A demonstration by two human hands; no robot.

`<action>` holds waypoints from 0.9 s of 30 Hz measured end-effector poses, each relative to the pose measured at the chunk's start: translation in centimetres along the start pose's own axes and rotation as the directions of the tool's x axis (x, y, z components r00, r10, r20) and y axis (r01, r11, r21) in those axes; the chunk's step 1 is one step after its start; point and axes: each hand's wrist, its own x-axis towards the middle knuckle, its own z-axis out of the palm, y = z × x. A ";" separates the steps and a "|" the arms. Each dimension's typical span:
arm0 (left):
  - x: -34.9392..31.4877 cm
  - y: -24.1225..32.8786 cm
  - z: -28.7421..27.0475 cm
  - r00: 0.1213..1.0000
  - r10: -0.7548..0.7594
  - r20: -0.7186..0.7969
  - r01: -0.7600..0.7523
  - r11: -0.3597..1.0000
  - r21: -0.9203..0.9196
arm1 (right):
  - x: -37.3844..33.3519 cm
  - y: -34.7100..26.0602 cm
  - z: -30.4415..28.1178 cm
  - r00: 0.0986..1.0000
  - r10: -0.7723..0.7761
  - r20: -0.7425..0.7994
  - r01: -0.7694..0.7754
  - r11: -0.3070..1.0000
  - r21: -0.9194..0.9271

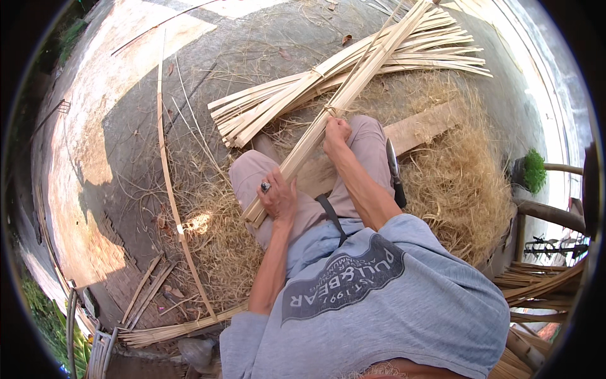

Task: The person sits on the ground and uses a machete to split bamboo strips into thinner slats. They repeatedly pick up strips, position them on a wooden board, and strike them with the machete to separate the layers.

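A long bundle of pale bamboo strips (356,88) lies slantwise across my lap, from my left thigh to the far right. Near its middle a thin strip tie (330,110) wraps round it. My left hand (278,194), with a ring on one finger, is closed over the bundle's near end. Just below the tie, my right hand (337,134) is closed against the bundle's right side; its fingertips are partly hidden. Beyond my knees, a second tied bundle of bamboo strips (271,104) rests on the ground, passing under the first one.
A knife (393,165) with a dark handle lies beside my right thigh. Curly shavings (457,189) are heaped on both sides of me, partly over a wooden plank (424,126). One long strip (167,164) stretches along the left. A potted plant (534,170) stands at the right.
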 end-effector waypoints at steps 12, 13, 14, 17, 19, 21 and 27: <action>-0.6 0.1 0.3 0.998 -0.035 0.050 0.034 0.999 0.022 | 0.0 -1.2 -2.2 0.972 0.155 0.176 -0.108 0.962 -0.251; -0.7 0.2 0.2 0.999 -0.029 0.041 0.028 0.999 0.017 | 1.5 -0.3 -2.2 0.975 0.122 0.184 -0.062 0.951 -0.302; -0.7 0.2 0.0 0.998 -0.030 0.059 0.029 1.000 0.011 | 2.6 0.4 -2.2 0.978 0.087 0.189 -0.017 0.938 -0.346; -0.5 0.3 0.0 0.997 -0.044 0.069 0.044 0.999 0.000 | 3.0 0.3 -1.6 0.955 0.120 0.270 -0.070 0.980 -0.189; -0.6 0.0 0.1 0.999 -0.028 0.040 0.028 1.000 -0.001 | 2.5 -0.9 -1.5 0.948 0.178 0.266 -0.137 0.977 -0.165; -0.8 0.2 0.2 1.000 -0.011 0.014 0.011 1.000 0.011 | 2.6 -0.9 -1.8 0.950 0.184 0.252 -0.155 0.979 -0.132; -0.7 0.3 0.1 0.999 0.002 0.044 -0.003 1.000 0.029 | 2.4 -0.1 -1.1 0.980 0.112 0.165 -0.098 0.991 -0.092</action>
